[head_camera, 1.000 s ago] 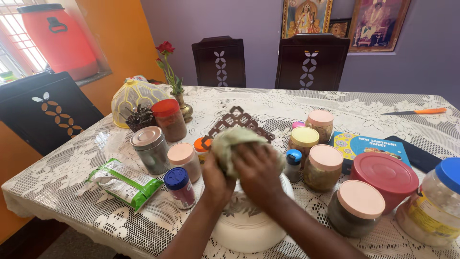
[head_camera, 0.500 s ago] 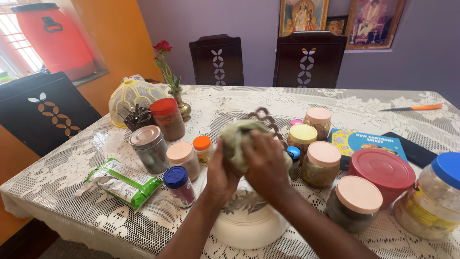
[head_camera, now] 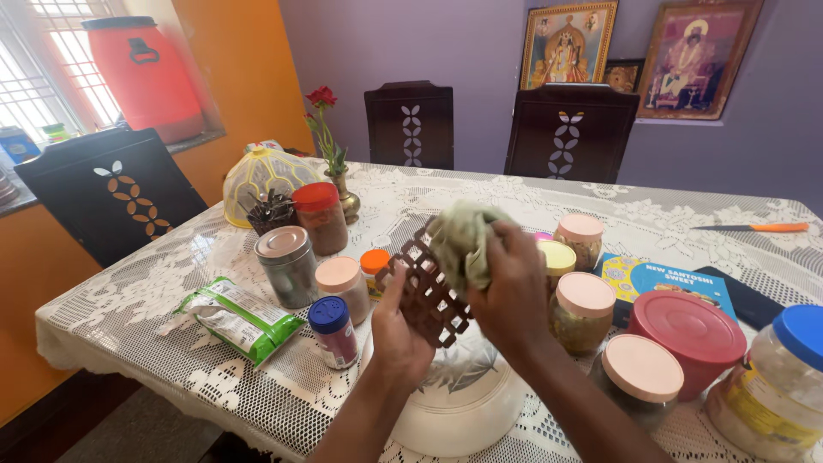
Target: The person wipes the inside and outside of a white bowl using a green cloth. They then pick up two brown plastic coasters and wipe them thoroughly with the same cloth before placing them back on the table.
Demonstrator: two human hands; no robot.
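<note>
Head view. The left hand [head_camera: 401, 330] grips the brown lattice trivet [head_camera: 426, 291] by its near edge, fingers closed, holding it tilted above the white bowl [head_camera: 463, 403]. The right hand [head_camera: 514, 296] is closed on a green cloth [head_camera: 463, 240] pressed to the trivet's upper part. The trivet looks stiff and light, probably plastic; its open lattice offers finger holds, best at the rim. The cloth is soft and bunches readily. Jars [head_camera: 583, 313] stand close on both sides.

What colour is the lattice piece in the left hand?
Dark brown lattice trivet, seen in the head view, its only view.
</note>
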